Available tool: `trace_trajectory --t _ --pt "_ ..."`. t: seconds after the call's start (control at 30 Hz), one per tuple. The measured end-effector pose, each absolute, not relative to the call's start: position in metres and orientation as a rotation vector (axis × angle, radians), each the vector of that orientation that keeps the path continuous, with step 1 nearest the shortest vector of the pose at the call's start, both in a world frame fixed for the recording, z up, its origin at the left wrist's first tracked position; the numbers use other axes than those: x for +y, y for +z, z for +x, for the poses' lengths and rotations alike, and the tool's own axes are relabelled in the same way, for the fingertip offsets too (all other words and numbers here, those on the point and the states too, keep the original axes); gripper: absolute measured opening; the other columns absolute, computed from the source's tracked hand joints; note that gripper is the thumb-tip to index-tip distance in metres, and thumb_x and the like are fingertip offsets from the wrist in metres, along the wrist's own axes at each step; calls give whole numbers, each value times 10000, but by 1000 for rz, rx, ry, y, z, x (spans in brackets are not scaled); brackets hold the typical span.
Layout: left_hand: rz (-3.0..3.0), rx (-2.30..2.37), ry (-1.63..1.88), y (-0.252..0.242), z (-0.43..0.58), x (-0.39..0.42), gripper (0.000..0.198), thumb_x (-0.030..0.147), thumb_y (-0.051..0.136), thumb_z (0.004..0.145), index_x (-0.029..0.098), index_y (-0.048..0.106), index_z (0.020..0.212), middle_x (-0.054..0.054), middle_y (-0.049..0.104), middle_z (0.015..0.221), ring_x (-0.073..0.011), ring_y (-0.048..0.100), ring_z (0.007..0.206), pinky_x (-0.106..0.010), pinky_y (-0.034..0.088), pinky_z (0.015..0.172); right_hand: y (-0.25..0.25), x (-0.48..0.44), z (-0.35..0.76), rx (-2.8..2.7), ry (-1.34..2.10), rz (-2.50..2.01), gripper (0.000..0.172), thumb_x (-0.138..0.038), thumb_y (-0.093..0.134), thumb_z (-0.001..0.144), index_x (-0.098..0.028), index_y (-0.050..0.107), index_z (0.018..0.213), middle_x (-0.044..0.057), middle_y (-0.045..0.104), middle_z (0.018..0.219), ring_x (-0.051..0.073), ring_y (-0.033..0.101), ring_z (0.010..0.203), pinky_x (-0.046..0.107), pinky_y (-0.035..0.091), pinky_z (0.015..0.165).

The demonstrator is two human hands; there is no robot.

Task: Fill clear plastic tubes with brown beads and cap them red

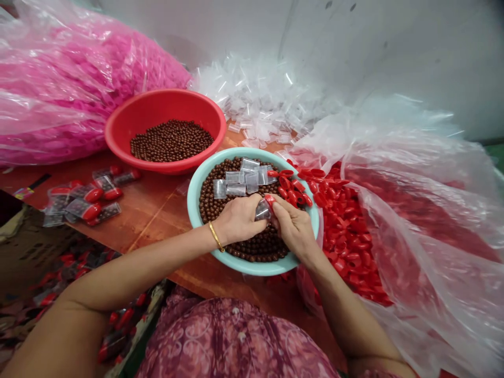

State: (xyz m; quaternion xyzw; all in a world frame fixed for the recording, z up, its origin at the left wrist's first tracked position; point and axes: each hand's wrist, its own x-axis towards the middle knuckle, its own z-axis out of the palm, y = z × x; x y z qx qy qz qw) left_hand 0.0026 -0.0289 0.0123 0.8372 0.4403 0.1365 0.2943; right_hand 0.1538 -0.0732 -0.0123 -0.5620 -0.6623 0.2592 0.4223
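Both my hands meet over a teal bowl [193, 197] full of small brown balls [210, 202]. My left hand [238, 219], with a gold bangle at the wrist, pinches a tiny clear plastic bag [262, 210]. My right hand [293, 226] is closed on the same bag with a red cap [270, 199] at its fingertips. Several empty clear bags [241, 178] lie on the balls, and loose red caps [293, 190] sit at the bowl's right side.
A red bowl [122, 123] of brown balls stands behind on the wooden table [153, 207]. Filled bags with red caps [88, 202] lie at left. A big bag of red caps [354, 231] is right, a pink-filled sack [59, 89] far left, clear bags [263, 100] heaped behind.
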Motion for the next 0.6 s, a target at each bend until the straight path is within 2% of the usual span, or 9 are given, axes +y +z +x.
trace_trajectory --t 0.1,0.2,0.33,0.47,0.6 --pt "2240 1201 365 11 0 -29 212 283 517 738 139 564 886 -85 670 811 -230 630 755 -306 464 655 -13 -75 151 -1746 482 -1469 377 -341 427 911 -206 603 1215 53 685 1121 212 672 969 341 533 885" --pt "2270 1201 366 9 -1 -29 207 276 514 732 143 572 880 -79 675 805 -234 639 764 -309 473 668 -12 -77 151 -1880 287 -1591 420 -339 435 901 -146 578 1246 107 710 1041 228 696 882 338 550 828" --pt "2291 1264 368 9 1 -31 248 297 496 749 134 576 917 -96 683 836 -251 648 781 -327 482 673 -8 -73 152 -1868 430 -1532 410 -354 373 928 -156 620 1188 69 718 1023 205 693 900 299 554 814" --pt "2279 1295 363 10 2 -31 250 305 509 744 141 584 918 -95 687 849 -254 649 800 -326 481 677 -9 -71 150 -1816 462 -1465 385 -355 413 913 -186 620 1190 44 678 1139 195 667 992 299 529 892" --pt "2226 1295 435 12 0 -31 205 281 525 727 144 592 864 -78 681 809 -221 634 748 -299 464 650 -14 -73 144 -1784 460 -1386 400 -335 412 913 -176 582 1238 46 624 1229 186 616 1096 316 477 985"
